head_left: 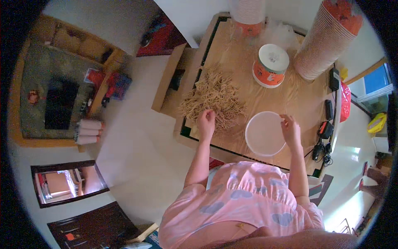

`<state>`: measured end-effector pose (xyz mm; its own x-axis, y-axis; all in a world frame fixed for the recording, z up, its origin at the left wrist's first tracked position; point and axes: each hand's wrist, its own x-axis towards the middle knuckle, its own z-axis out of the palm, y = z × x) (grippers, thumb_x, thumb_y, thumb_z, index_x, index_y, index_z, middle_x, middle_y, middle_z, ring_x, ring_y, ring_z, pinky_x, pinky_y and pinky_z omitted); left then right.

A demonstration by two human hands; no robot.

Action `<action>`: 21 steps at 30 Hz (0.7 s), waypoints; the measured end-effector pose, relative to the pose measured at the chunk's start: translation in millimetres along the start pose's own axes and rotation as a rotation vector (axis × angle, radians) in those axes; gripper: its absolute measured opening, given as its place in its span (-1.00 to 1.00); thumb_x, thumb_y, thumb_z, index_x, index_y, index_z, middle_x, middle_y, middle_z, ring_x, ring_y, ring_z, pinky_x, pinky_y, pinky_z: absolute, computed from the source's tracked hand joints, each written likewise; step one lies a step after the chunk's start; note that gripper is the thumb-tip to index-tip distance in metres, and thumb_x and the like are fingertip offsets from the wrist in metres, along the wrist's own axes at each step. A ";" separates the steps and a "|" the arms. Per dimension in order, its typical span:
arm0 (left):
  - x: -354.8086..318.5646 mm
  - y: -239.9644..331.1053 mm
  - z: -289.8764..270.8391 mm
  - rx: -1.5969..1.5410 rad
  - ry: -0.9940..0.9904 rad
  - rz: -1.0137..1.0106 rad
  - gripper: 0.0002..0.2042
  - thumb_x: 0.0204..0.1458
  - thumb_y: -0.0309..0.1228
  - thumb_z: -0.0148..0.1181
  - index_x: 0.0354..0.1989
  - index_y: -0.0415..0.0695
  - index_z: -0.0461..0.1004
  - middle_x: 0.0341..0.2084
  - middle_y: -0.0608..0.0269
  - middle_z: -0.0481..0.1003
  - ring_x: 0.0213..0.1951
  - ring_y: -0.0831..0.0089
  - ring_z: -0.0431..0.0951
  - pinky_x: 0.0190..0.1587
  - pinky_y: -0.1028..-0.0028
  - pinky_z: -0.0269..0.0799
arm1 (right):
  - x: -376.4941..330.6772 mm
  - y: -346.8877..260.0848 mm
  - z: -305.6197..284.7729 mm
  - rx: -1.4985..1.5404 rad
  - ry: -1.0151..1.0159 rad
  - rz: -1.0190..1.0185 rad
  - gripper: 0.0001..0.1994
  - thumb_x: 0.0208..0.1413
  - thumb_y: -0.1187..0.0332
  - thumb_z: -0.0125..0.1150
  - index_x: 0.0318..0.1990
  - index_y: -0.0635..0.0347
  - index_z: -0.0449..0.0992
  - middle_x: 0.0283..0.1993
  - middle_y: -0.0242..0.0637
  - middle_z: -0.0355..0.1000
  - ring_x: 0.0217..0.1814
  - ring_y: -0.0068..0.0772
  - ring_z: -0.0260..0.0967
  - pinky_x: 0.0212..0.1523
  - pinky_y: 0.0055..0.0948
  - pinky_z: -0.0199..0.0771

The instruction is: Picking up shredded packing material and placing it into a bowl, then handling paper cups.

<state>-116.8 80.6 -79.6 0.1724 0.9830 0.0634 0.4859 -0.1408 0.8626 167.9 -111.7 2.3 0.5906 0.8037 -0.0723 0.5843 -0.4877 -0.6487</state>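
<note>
A loose pile of thin tan cords (217, 97) lies on the left part of the wooden table. At its near edge is my left hand (206, 121), its fingers pinched together; whether a cord is between them is too small to tell. To the right, near the table's front edge, sits a round white tub (265, 135), seen from above. My right hand (291, 128) is at the tub's right rim, with thumb and fingers closed on it. The tub's outer side is hidden from this angle.
Behind the tub stands an orange-and-white paper bucket (270, 68). A tall leaning stack of paper buckets (327, 37) is at the back right, another stack (248, 16) at the back. Black adapters and cables (323, 143) lie along the right edge. A cardboard box (170, 83) adjoins the table's left side.
</note>
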 end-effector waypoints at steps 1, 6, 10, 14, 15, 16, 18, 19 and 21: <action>9.5 14.6 -6.1 0.038 -0.049 -0.033 -0.78 0.05 -0.33 0.09 -0.24 -0.23 0.45 -0.43 0.16 0.49 -0.35 0.38 0.51 -0.33 0.46 0.40 | -0.6 -2.2 -4.3 0.012 -0.010 0.042 -0.78 0.00 0.44 0.01 -0.16 0.04 0.46 -0.30 -0.12 0.40 -0.30 -0.08 0.40 -0.29 -0.25 0.40; 42.8 30.9 6.1 0.293 -0.059 0.075 -0.82 -0.01 -0.36 0.13 -0.31 -0.20 0.48 -0.53 0.14 0.46 -0.40 0.26 0.49 -0.34 0.38 0.38 | -4.3 -0.2 -9.5 0.020 0.046 0.080 -0.79 0.02 0.43 0.02 -0.17 0.07 0.45 -0.33 -0.14 0.38 -0.30 -0.12 0.38 -0.31 -0.27 0.39; 50.2 44.4 29.5 0.530 -0.148 0.084 -0.85 -0.03 -0.34 0.14 -0.36 -0.15 0.45 -0.39 0.12 0.44 -0.29 0.16 0.45 -0.30 0.22 0.35 | -7.3 8.4 -6.2 0.066 0.090 0.061 -0.81 0.02 0.42 0.04 -0.18 0.10 0.45 -0.31 -0.17 0.37 -0.32 -0.13 0.37 -0.29 -0.30 0.39; 57.6 33.1 45.3 0.654 -0.112 0.049 -0.87 -0.05 -0.32 0.15 -0.44 -0.09 0.40 -0.21 0.12 0.41 -0.20 0.13 0.43 -0.24 0.14 0.34 | -12.4 2.2 -8.3 0.114 0.139 0.060 -0.81 0.01 0.44 0.06 -0.18 0.12 0.45 -0.28 -0.19 0.37 -0.34 -0.17 0.37 -0.30 -0.32 0.39; 58.2 25.0 43.4 0.655 -0.114 0.050 -0.87 -0.05 -0.32 0.15 -0.44 -0.09 0.40 -0.21 0.12 0.41 -0.20 0.13 0.43 -0.24 0.14 0.34 | -14.4 -3.8 -10.8 0.134 0.136 0.070 -0.81 0.01 0.45 0.06 -0.19 0.13 0.45 -0.27 -0.19 0.36 -0.32 -0.20 0.38 -0.29 -0.34 0.39; 61.0 17.9 42.7 0.645 -0.102 0.043 -0.87 -0.05 -0.32 0.14 -0.42 -0.10 0.41 -0.24 0.11 0.42 -0.22 0.11 0.43 -0.24 0.16 0.34 | -15.0 -7.1 -16.2 0.153 0.137 0.086 -0.81 0.00 0.47 0.07 -0.19 0.14 0.45 -0.25 -0.19 0.36 -0.31 -0.22 0.38 -0.28 -0.35 0.39; 62.4 45.4 40.3 0.554 -0.146 -0.098 -0.86 -0.01 -0.35 0.13 -0.36 -0.15 0.43 -0.38 0.17 0.46 -0.29 0.21 0.47 -0.27 0.28 0.37 | -20.7 -5.9 -25.9 0.182 0.166 0.078 -0.81 -0.01 0.49 0.07 -0.20 0.15 0.45 -0.26 -0.19 0.36 -0.30 -0.24 0.39 -0.27 -0.35 0.39; 65.6 37.6 25.7 0.562 -0.139 -0.099 -0.86 -0.01 -0.35 0.13 -0.36 -0.15 0.43 -0.38 0.17 0.46 -0.29 0.21 0.47 -0.27 0.28 0.37 | -24.2 -10.3 -28.3 0.223 0.171 0.031 -0.81 -0.01 0.51 0.07 -0.20 0.15 0.44 -0.26 -0.19 0.36 -0.29 -0.25 0.39 -0.26 -0.36 0.39; 75.3 15.5 -4.8 0.045 -0.076 0.054 -0.88 0.01 -0.38 0.13 -0.34 -0.16 0.44 -0.42 0.23 0.49 -0.29 0.36 0.49 -0.28 0.40 0.37 | -32.0 -17.8 -34.4 0.218 0.172 0.005 -0.81 -0.02 0.52 0.07 -0.21 0.16 0.45 -0.26 -0.19 0.36 -0.27 -0.23 0.38 -0.24 -0.35 0.39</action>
<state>-100.4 153.0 -59.0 0.2634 0.9622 0.0691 0.5121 -0.2001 0.8353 157.7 -140.4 42.2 0.6896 0.7230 0.0416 0.4586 -0.3915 -0.7978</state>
